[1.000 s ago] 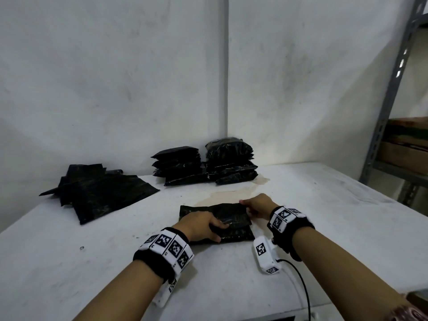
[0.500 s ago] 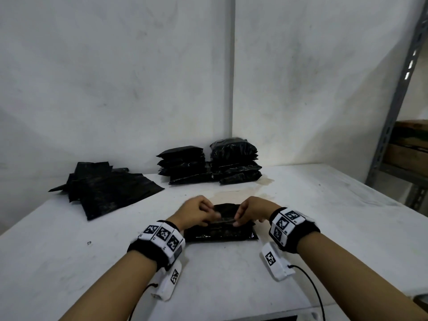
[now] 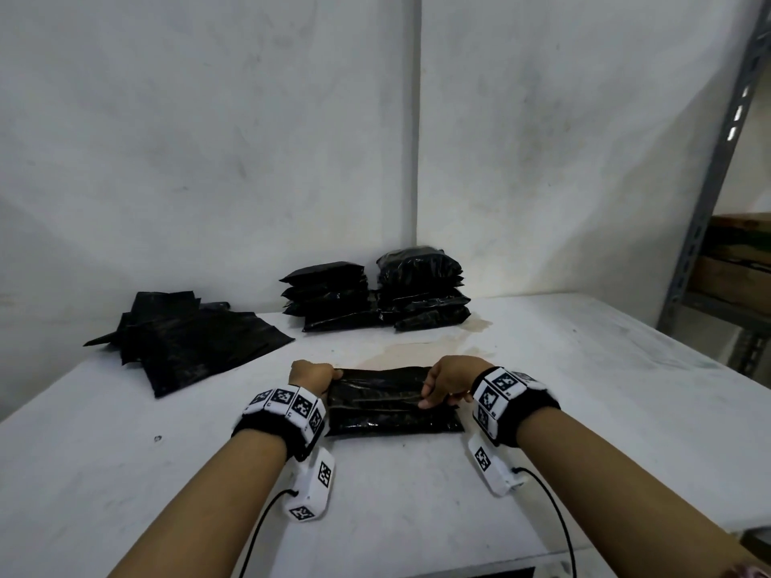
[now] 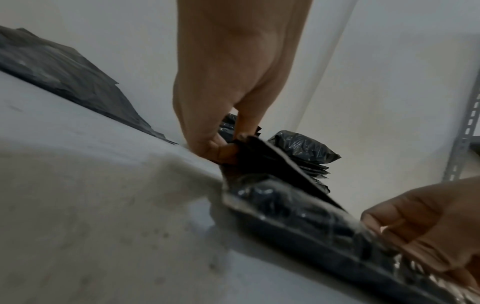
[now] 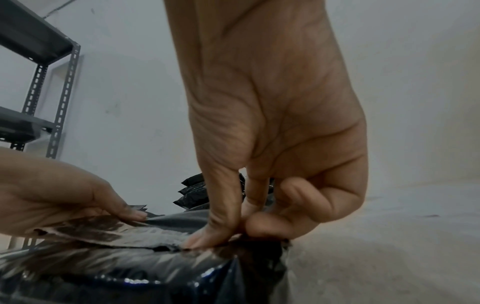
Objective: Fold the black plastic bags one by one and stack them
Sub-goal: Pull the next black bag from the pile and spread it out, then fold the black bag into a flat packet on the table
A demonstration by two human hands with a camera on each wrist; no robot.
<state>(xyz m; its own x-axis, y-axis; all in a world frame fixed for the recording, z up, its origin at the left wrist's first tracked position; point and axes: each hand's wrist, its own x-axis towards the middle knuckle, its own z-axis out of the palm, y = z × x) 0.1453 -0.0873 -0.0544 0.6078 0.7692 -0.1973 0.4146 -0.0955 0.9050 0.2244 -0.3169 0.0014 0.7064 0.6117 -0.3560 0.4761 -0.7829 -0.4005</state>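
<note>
A partly folded black plastic bag (image 3: 388,406) lies on the white table (image 3: 584,390) in front of me. My left hand (image 3: 313,375) pinches its far left corner (image 4: 244,152) between thumb and fingers. My right hand (image 3: 448,379) pinches the far right edge (image 5: 233,240) of the same top flap. The flap is lifted slightly off the layers below. Two stacks of folded bags (image 3: 375,292) stand at the back by the wall. A pile of unfolded flat bags (image 3: 187,335) lies at the back left.
A grey metal shelf rack (image 3: 717,168) stands at the right beside the table, with boxes on it. A brownish stain (image 3: 417,348) marks the table just behind the bag. Cables run from the wrist cameras toward the front edge.
Both hands moved apart from the middle of the bag to its left and right far corners, now pinching the top flap there. The head view shifted slightly.
</note>
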